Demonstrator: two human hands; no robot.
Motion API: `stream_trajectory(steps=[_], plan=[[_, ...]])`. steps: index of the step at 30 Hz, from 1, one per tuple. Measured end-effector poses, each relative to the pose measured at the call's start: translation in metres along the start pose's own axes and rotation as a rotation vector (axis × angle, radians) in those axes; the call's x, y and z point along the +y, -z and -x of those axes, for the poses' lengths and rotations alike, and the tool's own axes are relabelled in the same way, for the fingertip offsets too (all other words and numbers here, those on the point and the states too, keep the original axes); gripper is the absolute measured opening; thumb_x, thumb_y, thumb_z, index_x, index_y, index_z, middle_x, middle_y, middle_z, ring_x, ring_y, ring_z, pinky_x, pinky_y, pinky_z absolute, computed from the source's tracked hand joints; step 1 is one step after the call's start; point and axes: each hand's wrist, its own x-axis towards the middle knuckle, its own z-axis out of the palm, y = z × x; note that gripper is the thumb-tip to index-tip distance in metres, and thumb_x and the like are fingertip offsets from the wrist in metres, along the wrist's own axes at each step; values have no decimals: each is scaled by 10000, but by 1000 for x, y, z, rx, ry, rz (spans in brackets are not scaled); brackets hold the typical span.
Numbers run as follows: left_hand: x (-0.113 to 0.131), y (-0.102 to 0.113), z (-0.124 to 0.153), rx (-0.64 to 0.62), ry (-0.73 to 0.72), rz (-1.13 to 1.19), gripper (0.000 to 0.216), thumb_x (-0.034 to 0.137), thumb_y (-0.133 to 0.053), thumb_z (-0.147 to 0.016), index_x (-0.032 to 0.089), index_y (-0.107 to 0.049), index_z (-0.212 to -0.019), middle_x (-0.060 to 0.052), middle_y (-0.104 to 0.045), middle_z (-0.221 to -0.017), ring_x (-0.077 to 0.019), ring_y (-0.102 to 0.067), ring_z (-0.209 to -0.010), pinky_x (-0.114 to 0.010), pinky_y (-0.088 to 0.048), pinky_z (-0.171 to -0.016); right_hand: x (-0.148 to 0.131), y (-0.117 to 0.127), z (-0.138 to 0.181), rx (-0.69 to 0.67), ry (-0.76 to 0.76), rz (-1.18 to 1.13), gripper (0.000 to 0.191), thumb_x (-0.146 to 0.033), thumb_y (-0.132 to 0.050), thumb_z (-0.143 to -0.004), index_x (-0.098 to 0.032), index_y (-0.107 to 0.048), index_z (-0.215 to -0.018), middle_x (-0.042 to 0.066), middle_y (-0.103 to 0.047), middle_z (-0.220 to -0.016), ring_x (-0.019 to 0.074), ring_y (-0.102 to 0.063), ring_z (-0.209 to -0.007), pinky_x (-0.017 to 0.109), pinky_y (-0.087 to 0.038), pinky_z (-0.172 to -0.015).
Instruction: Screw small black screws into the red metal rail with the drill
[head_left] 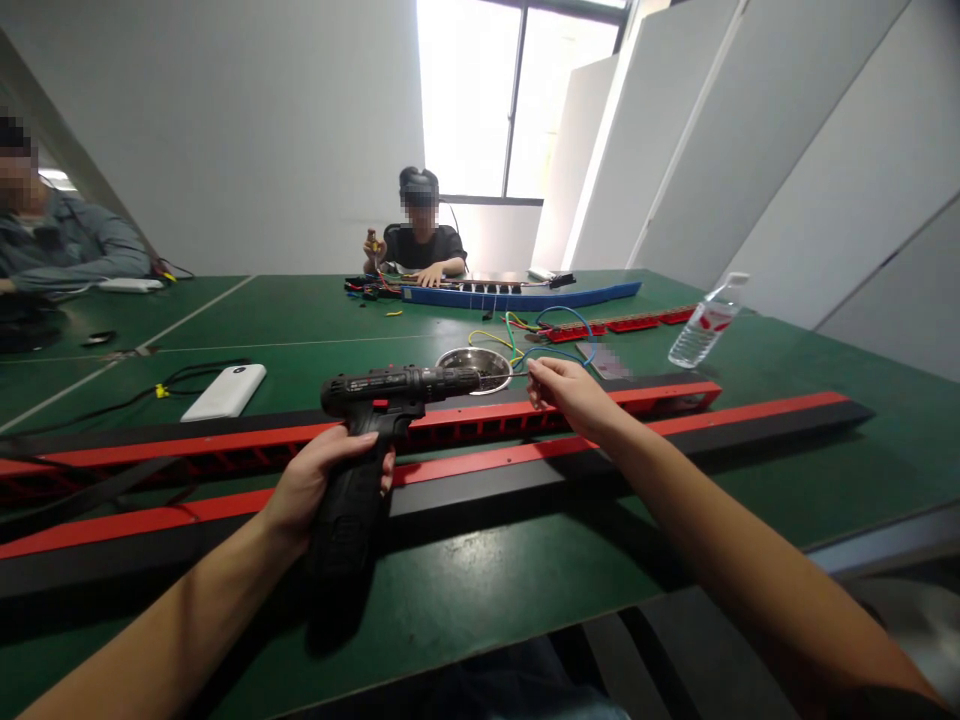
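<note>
My left hand (322, 470) is wrapped round the grip of a black cordless drill (375, 395), which points to the right. A long thin bit (504, 375) sticks out of its chuck. My right hand (566, 392) pinches at the tip of that bit; whether a screw is there is too small to tell. Behind the bit stands a round steel bowl (450, 358) with small dark pieces inside. Below my hands a black and red long bar (480, 490) lies across the table, and a second red and black bar (660, 400) lies just beyond it.
A white power bank (225, 392) with a black cable lies at the left. A water bottle (709, 322) stands at the right. Blue, green and yellow wires (555, 330) loop behind the bowl. Across the green table (300, 310), a person (420, 240) works at a blue bar (525, 297); another sits far left.
</note>
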Motion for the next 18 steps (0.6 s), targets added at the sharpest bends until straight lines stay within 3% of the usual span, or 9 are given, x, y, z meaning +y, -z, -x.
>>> stream_trajectory(steps=[4, 8, 13, 15, 18], plan=[[1, -2, -1, 40, -42, 51, 75, 161, -655, -813, 104, -651, -862, -90, -701, -746, -183, -679, -619, -272, -586, -566, 8, 4, -40, 7, 9, 213, 342, -455, -659, -908, -184, -580, -716, 11, -586, -639, 121, -515, -573, 269, -408, -570], [2, 0, -1, 70, -28, 104, 153, 168, -574, -859, 74, -685, -812, -108, -673, -763, -174, -664, -630, -272, -595, -578, 15, -10, -80, -11, 23, 522, 195, -313, -711, -864, -155, -666, -758, 63, -667, -701, 159, -584, -641, 290, -442, -614], [4, 0, 2, 78, -26, 132, 197, 157, -526, -865, 73, -690, -797, -103, -638, -765, -176, -640, -626, -283, -590, -563, 18, -32, -113, 12, 8, 970, 248, -370, -647, -896, -138, -732, -916, 129, -711, -822, 217, -627, -740, 330, -447, -647], [5, -1, 2, 87, -23, 136, 202, 159, -518, -865, 76, -688, -793, -103, -632, -761, -176, -634, -622, -284, -590, -566, 19, -36, -120, -16, -5, 1113, 232, -344, -673, -861, -135, -740, -936, 149, -714, -837, 244, -639, -779, 350, -457, -675], [5, -3, 2, 95, -10, 134, 195, 171, -519, -869, 86, -681, -799, -105, -632, -756, -180, -628, -620, -290, -588, -568, 22, -39, -124, -124, -34, 1162, 181, -307, -776, -735, -148, -744, -816, 147, -703, -786, 267, -646, -748, 376, -463, -670]])
